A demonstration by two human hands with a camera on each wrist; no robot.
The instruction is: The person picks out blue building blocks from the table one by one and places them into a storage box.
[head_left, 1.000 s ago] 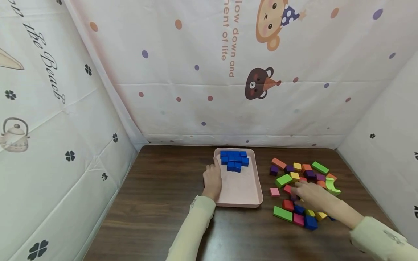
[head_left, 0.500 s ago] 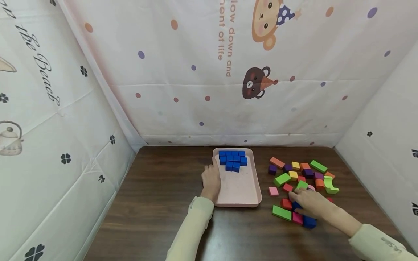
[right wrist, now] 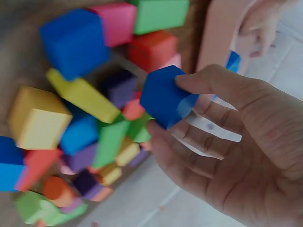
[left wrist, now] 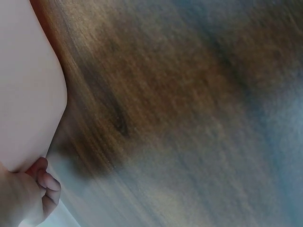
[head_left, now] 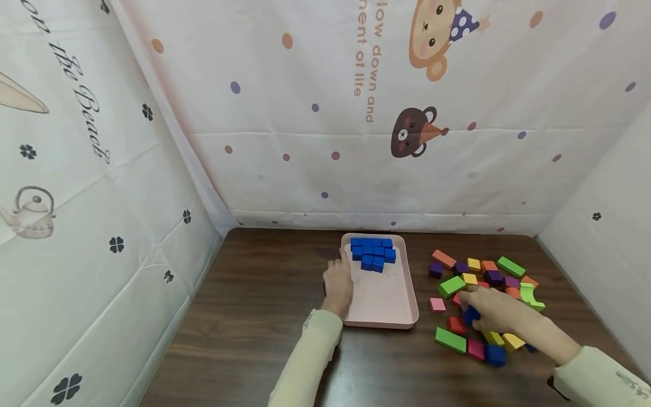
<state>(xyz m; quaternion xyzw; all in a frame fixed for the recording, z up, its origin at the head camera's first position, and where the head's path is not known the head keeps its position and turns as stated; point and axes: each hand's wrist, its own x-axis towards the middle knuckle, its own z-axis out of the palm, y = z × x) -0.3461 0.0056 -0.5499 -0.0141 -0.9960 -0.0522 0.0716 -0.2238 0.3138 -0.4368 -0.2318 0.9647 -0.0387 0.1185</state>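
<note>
1. At the far left stands a white fabric wall (head_left: 132, 192) printed with clovers, lettering and a teapot. It meets a white back cloth (head_left: 274, 186) with coloured dots and two bear heads.
2. Below, a dark wood-grain table (head_left: 254, 294) runs across the view.
3. Left of centre, the person's left hand (head_left: 338, 285), in a pale sleeve (head_left: 307, 359), holds the left edge of a tray. The index finger lies along the rim; the other fingers are curled. The thumb's position cannot be told.
4. That pale pink tray (head_left: 378, 302) is rectangular and shallow. A cluster of blue cubes (head_left: 373, 252) sits in rows at its far end.
5. Just right of the tray lies a small pink block (head_left: 437, 305), with a purple block (head_left: 435, 269) beyond it and a long green block (head_left: 450, 340) nearer the person.
6. Next, the right hand (head_left: 490, 310) pinches a blue block (right wrist: 163, 97) between thumb and fingertip, the remaining fingers loosely bent. The block is above the loose pieces.
7. Near this hand, a magenta block (head_left: 476, 350) touches the long green one, with a larger blue block (head_left: 495, 355) beside it.
8. Farther right are a yellow block (head_left: 512, 342) and, beyond the hand, a curved lime-green piece (head_left: 530, 297).
</note>
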